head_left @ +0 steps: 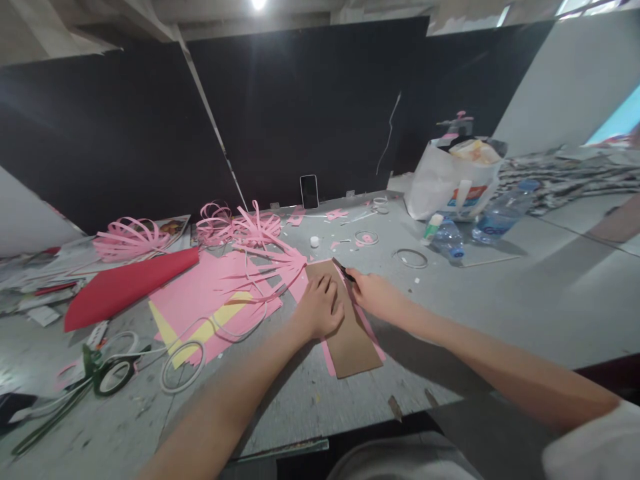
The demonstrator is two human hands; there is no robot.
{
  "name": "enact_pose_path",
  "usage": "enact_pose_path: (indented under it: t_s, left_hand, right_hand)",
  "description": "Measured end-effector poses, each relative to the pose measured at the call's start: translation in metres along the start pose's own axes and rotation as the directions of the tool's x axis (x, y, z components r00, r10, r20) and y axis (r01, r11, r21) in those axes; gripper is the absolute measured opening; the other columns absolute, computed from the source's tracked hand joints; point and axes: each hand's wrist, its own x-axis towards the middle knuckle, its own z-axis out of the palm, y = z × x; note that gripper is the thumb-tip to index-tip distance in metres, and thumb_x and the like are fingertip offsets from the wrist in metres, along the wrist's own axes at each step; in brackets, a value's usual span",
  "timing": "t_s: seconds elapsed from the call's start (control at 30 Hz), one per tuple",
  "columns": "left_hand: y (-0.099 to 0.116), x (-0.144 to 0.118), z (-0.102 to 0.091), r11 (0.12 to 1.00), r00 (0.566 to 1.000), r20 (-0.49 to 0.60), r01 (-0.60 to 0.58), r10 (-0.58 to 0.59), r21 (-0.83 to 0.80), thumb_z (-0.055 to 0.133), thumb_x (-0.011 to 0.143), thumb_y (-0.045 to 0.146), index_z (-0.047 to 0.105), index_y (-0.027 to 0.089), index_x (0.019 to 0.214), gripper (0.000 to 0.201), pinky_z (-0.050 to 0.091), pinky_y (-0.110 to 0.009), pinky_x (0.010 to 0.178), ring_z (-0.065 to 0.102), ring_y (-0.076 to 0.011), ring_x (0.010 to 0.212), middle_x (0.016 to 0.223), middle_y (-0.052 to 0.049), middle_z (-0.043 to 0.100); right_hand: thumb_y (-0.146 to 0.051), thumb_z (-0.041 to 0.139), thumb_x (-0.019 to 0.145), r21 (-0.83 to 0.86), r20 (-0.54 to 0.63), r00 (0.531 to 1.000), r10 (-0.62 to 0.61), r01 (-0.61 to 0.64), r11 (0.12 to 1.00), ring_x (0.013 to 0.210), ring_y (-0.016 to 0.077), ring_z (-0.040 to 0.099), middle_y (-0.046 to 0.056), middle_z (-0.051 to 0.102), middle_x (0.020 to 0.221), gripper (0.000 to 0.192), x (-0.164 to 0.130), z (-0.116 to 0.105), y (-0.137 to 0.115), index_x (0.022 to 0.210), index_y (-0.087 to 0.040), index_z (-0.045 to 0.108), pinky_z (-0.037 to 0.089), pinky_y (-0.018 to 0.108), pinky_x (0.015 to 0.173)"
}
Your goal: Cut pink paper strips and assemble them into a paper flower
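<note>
My left hand lies flat, fingers spread, pressing on a brown cardboard strip that rests over a pink paper sheet on the grey table. My right hand grips a small black tool, a pen or blade, with its tip at the cardboard's far right edge. Pink paper shows along both long sides of the cardboard.
Pink sheets, a yellow sheet and curled pink paper strips lie to the left, beside a red paper roll and tape rolls. A phone stands at the back. A white bag and bottles sit right.
</note>
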Motion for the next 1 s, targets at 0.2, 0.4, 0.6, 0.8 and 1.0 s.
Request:
enact_pose_path:
  t_s: [0.2,0.4,0.6,0.8,1.0]
  left_hand:
    - [0.001,0.001,0.0,1.0,1.0,0.001,0.005,-0.005,-0.002,0.055,0.1,0.039,0.063,0.009,0.134,0.046,0.039,-0.058,0.126,0.049,-0.041,0.148,0.157,-0.026,0.056]
    - [0.001,0.001,-0.002,1.0,1.0,0.002,-0.002,0.002,-0.02,0.056,0.099,0.038,0.062,0.008,0.135,0.047,0.037,-0.058,0.127,0.049,-0.041,0.148,0.157,-0.026,0.055]
    - [0.001,0.0,-0.002,1.0,1.0,0.001,0.004,-0.004,-0.01,0.056,0.099,0.038,0.061,0.009,0.137,0.048,0.038,-0.058,0.126,0.048,-0.041,0.148,0.158,-0.025,0.055]
    - [0.0,0.0,0.0,1.0,1.0,-0.008,-0.007,0.007,-0.014,0.056,0.099,0.037,0.062,0.008,0.136,0.047,0.038,-0.057,0.127,0.049,-0.0406,0.148,0.158,-0.026,0.054]
    - [0.0,-0.001,0.0,0.999,1.0,0.003,0.018,-0.018,-0.039,0.056,0.101,0.037,0.06,0.007,0.137,0.048,0.036,-0.057,0.129,0.046,-0.0405,0.151,0.161,-0.025,0.052]
  right_hand:
    - [-0.018,0.038,0.107,-0.001,-0.017,1.0,0.002,-0.002,1.0,0.092,0.0298,0.077,0.021,0.081,0.111,0.046,0.004,0.007,0.006,0.15,-0.011,0.055,0.04,0.033,0.071]
    - [-0.025,0.041,0.109,-0.001,-0.007,1.0,0.011,-0.011,1.0,0.09,0.0294,0.078,0.019,0.082,0.106,0.041,-0.003,0.005,0.003,0.145,-0.014,0.06,0.039,0.032,0.068]
    - [-0.021,0.04,0.107,-0.057,0.029,0.999,0.044,-0.042,0.998,0.089,0.0321,0.078,0.019,0.081,0.102,0.046,-0.02,-0.002,-0.005,0.151,-0.013,0.055,0.041,0.033,0.068]
    - [-0.021,0.038,0.109,-0.085,0.01,1.0,0.024,-0.023,0.996,0.087,0.0316,0.078,0.017,0.081,0.097,0.05,-0.031,-0.004,-0.004,0.157,-0.014,0.05,0.042,0.033,0.069]
    - [-0.022,0.036,0.11,-0.194,-0.063,0.994,0.093,-0.104,0.975,0.086,0.0321,0.077,0.018,0.081,0.1,0.051,-0.007,-0.017,0.027,0.159,-0.017,0.047,0.045,0.034,0.072]
